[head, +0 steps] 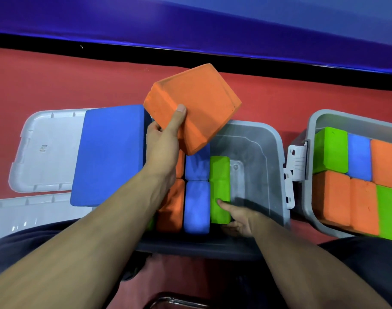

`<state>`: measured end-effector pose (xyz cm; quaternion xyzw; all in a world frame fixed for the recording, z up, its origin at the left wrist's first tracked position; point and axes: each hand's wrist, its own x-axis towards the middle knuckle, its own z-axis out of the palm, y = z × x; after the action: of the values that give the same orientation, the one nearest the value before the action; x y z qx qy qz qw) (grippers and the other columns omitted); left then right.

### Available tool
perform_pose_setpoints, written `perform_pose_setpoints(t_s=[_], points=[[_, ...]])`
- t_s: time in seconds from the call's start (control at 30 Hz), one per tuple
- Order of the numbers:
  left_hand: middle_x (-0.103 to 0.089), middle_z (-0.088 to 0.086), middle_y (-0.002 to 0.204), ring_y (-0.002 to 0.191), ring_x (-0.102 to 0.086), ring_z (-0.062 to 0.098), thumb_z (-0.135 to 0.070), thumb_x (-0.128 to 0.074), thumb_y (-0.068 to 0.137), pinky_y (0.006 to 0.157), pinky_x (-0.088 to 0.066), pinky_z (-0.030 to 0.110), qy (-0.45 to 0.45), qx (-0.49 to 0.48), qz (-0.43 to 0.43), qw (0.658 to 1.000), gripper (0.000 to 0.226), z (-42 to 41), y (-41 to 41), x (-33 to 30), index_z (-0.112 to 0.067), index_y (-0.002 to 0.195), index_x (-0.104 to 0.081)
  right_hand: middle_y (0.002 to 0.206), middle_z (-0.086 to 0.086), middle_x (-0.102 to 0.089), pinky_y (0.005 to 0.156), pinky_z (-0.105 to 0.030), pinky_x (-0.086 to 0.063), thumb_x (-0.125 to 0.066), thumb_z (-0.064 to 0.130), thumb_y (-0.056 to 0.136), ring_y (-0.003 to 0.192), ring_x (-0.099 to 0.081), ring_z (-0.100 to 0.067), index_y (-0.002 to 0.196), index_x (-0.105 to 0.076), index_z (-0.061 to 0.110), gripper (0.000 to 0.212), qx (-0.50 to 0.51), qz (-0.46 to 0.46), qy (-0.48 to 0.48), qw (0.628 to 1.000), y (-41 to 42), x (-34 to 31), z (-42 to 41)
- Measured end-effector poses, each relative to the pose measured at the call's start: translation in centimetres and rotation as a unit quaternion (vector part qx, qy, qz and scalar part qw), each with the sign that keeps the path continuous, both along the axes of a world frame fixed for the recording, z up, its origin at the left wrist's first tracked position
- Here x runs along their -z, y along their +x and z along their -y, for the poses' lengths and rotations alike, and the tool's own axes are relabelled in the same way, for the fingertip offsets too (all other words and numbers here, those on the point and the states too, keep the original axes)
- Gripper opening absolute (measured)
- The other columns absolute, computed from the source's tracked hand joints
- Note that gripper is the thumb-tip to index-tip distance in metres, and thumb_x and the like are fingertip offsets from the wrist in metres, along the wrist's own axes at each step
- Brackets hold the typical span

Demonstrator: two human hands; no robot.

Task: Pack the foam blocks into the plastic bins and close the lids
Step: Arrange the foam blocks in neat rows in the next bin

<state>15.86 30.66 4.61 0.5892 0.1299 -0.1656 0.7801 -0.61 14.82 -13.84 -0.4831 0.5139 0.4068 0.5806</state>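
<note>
The left hand (161,141) grips a large orange rectangular foam block (197,105), thumb across its near face and fingers curled underneath, holding it tilted in the air above the far edge of the open grey translucent plastic bin (268,152). The right hand (237,219) reaches inside that bin, its thumb pressed against the side of an upright green foam block (220,188); the other fingers are hidden, so its grip cannot be told. Beside the green block stand blue foam blocks (197,197) and orange foam blocks (171,208) in rows. A big blue foam slab (110,152) lies on a white plastic lid (45,148) to the left. To the right sits a second grey bin (310,139) filled with green, blue and orange blocks, on the red floor (57,81)
</note>
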Motion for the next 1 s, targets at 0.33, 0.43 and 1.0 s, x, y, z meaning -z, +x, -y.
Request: perform_pose_setpoints(t_s=[0.33,0.43,1.0], points=[[-0.076,0.004,0.115,0.111,-0.071,0.021,-0.051,-0.084,0.071,0.105,-0.051,0.047,-0.005,-0.024,0.007,1.000,0.069,0.3,-0.1,-1.2,-0.008,0.122,-0.066,0.079,0.004,-0.059,0.079,-0.025,-0.048,-0.091,0.040,0.069,0.074,-0.053,-0.008,0.093,-0.070,0.019,0.039,0.046,0.115,-0.047,0.991,0.2,-2.8,0.7],[-0.076,0.003,0.114,0.111,-0.071,0.021,-0.043,-0.081,0.077,0.106,-0.051,0.047,-0.019,-0.037,0.013,0.999,0.057,0.4,-0.3,-1.9,-0.009,0.120,-0.067,0.082,-0.001,-0.074,0.062,-0.019,-0.053,-0.096,0.027,0.063,0.064,-0.068,-0.004,0.102,-0.074,0.005,0.050,0.040,0.189,-0.146,0.970,-0.8,-2.8,0.7],[-0.078,0.000,0.106,0.104,-0.073,0.022,-0.045,-0.081,0.081,0.100,-0.055,0.052,0.008,-0.047,0.001,0.999,0.038,-0.5,-0.6,-3.4,-0.020,0.105,-0.067,0.108,-0.011,-0.070,0.088,-0.042,-0.051,-0.052,0.088,0.074,0.104,-0.066,-0.035,0.106,-0.055,0.019,0.077,0.016,0.237,-0.474,0.848,3.6,-8.5,-0.6]])
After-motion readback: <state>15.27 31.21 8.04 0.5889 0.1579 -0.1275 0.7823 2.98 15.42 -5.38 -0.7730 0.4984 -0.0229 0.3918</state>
